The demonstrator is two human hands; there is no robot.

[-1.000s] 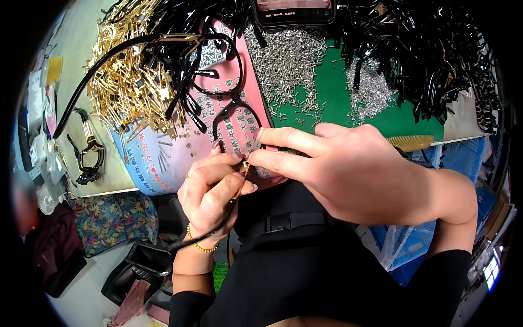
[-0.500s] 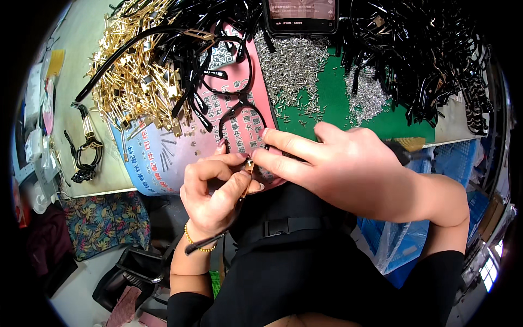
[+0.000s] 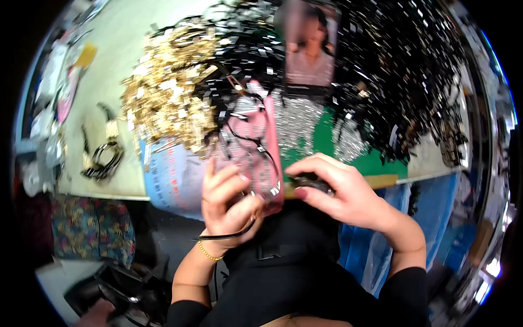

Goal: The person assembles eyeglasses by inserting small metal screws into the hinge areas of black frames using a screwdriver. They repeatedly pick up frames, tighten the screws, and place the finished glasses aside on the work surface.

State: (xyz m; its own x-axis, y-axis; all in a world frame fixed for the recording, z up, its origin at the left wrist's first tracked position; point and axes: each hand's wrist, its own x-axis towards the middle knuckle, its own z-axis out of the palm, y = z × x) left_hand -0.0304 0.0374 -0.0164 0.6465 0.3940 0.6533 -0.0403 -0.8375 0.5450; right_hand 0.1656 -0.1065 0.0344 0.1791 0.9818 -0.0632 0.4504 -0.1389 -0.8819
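Observation:
The picture is blurred by motion. My left hand (image 3: 229, 210), at the table's front edge, is closed with thumb and fingers pinched on a black eyeglass frame (image 3: 253, 139). A thin black temple (image 3: 220, 237) sticks out of that hand and crosses above my yellow bead bracelet. Just to the right, my right hand (image 3: 348, 193) is closed around a short, dark, rounded tool (image 3: 315, 184), gripped between thumb and fingers; its exact kind is smeared. The joint between temple and frame is hidden by my left fingers.
Gold metal pieces (image 3: 169, 90) are heaped at left, black temples (image 3: 403, 65) at right. Small silver screws (image 3: 297, 122) lie between them on a green mat (image 3: 324, 139). A phone (image 3: 310, 71) stands behind. Another black-and-gold frame (image 3: 106, 158) lies far left. Blue crates (image 3: 359, 240) stand below right.
My right hand has left the left hand's fingertips, moved right, and taken hold of the dark tool. The left hand keeps the eyeglass frame. The whole view has shifted.

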